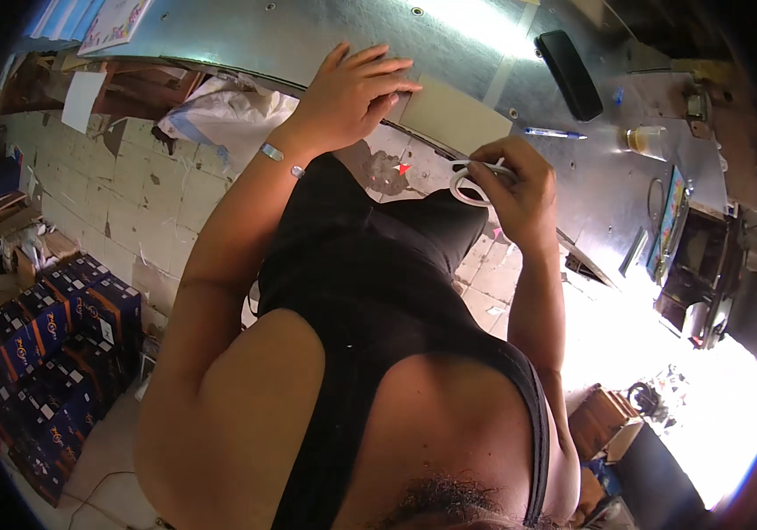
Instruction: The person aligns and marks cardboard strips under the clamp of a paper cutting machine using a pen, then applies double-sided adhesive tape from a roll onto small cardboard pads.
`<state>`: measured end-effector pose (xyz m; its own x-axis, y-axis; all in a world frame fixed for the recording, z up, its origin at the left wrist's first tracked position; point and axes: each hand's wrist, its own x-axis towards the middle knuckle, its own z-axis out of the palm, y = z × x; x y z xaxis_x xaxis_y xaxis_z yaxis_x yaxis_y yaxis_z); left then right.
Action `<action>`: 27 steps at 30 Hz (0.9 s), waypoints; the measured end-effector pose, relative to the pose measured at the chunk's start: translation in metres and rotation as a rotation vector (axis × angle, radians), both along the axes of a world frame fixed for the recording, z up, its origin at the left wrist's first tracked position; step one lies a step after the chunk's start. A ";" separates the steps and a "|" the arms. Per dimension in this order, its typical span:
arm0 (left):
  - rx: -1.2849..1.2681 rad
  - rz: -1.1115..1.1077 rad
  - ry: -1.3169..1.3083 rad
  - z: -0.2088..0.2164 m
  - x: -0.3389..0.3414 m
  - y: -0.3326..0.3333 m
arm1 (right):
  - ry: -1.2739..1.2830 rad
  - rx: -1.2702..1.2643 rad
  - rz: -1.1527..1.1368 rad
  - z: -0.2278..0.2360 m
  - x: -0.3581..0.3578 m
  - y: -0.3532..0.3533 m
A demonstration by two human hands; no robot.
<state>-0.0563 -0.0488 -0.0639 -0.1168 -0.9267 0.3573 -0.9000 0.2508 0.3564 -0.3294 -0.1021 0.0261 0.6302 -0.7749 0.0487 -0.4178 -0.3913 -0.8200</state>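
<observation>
My left hand [356, 93] is over the near edge of the metal worktop [343, 35], its fingers spread and nothing in them. Right of its fingertips, a flat beige strip of board [458, 119] lies along the worktop edge. My right hand [520, 185] is closed, thumb and fingers pinching a thin white ring that looks like a narrow roll of tape [467, 196]. A light strip shows beside the ring, near my fingertips. The ring hangs just off the worktop edge, above my lap. My fingers hide part of it.
On the worktop are a long black case [570, 75], a blue-and-white pen [555, 133] and a small clear jar-like container [645, 141]. Dark printed boxes [51, 344] are stacked at the left. A white sack [224, 115] sits under the worktop; a brown carton [604, 422] stands lower right.
</observation>
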 end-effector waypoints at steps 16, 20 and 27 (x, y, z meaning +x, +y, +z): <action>-0.073 0.076 0.101 -0.003 -0.007 -0.003 | 0.147 0.054 -0.144 -0.031 0.051 -0.020; -0.075 0.084 0.082 0.001 -0.008 -0.003 | 0.028 0.337 -0.132 -0.031 0.054 -0.019; -0.064 0.081 0.113 0.000 -0.009 -0.004 | 0.268 0.097 -0.318 -0.040 0.065 -0.011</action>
<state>-0.0654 -0.0528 -0.0635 0.0014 -0.9062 0.4229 -0.8733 0.2049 0.4419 -0.2646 -0.1131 -0.0134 0.3396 -0.9256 -0.1668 -0.7087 -0.1353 -0.6924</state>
